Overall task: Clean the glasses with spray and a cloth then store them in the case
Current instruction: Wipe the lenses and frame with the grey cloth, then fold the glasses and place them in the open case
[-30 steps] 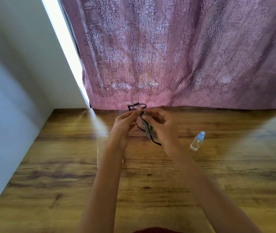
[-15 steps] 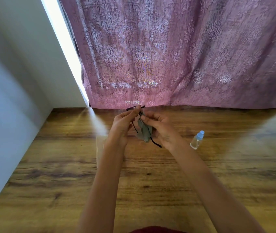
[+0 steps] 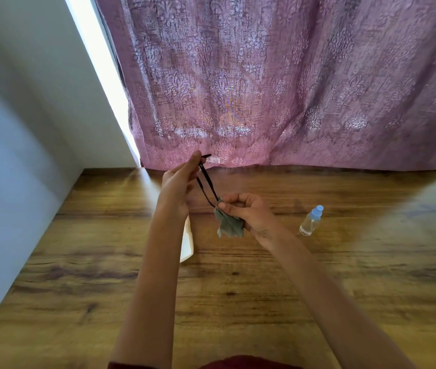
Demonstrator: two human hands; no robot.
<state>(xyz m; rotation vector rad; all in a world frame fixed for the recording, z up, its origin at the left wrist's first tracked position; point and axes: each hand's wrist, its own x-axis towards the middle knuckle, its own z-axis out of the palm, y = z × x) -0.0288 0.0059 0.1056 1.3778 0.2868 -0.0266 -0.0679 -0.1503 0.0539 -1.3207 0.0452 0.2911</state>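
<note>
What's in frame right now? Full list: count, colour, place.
glasses: 1, black, held up over the far table edge, between both hands
cloth: 1, grey-green, hanging from the right hand, wrapped on the temple tips
bottle: 1, clear with a blue cap, on the table right of the right hand
case: 1, white, on the table, mostly hidden under the left forearm; likely the case
table: 1, brown wood, fills the lower frame
curtain: 1, pink patterned, behind the table
wall: 1, white, left side
garment: 1, dark red, bottom edge
left hand: 1, fingers grip the glasses' front end
right hand: 1, fingers pinch the cloth
</note>
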